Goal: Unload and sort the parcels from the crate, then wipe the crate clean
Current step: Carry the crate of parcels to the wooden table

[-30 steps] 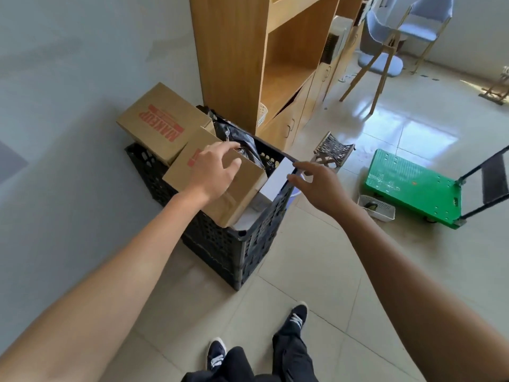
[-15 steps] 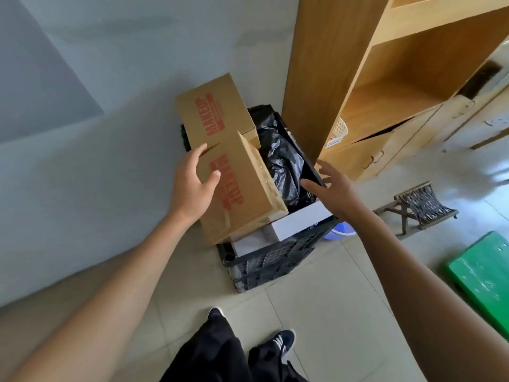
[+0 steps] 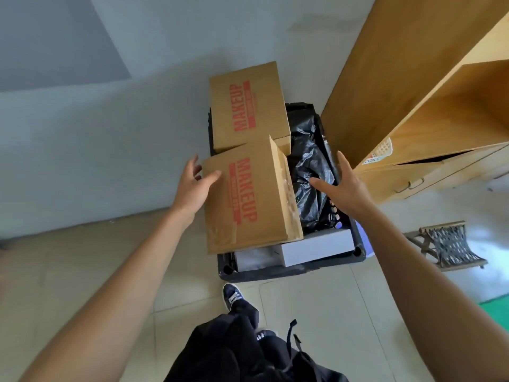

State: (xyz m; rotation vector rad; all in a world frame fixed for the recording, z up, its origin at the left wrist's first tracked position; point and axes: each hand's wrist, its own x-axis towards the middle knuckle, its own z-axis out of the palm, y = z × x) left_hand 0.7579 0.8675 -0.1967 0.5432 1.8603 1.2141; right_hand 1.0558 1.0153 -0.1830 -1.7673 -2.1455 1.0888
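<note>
A black plastic crate (image 3: 289,270) stands on the floor against the wall, full of parcels. Two brown cardboard boxes printed MAKEUP lie on top: the near box (image 3: 250,199) and the far box (image 3: 248,108). My left hand (image 3: 192,186) holds the near box by its left edge, thumb on the top face and fingers behind the side. My right hand (image 3: 344,186) hovers with fingers spread over the black plastic bag parcel (image 3: 311,172), a little right of the near box. A white box (image 3: 316,248) lies at the crate's near end.
A wooden shelf unit (image 3: 413,106) with a drawer stands right beside the crate. A small folding stool (image 3: 449,245) sits on the tiles to the right, and a green trolley edge (image 3: 495,306) shows at the far right. My feet (image 3: 234,297) are just in front of the crate.
I have stepped closer, so the view now looks straight down on the crate. My left hand has shifted to the near box's left edge; my right hand has moved in over the black bag.
</note>
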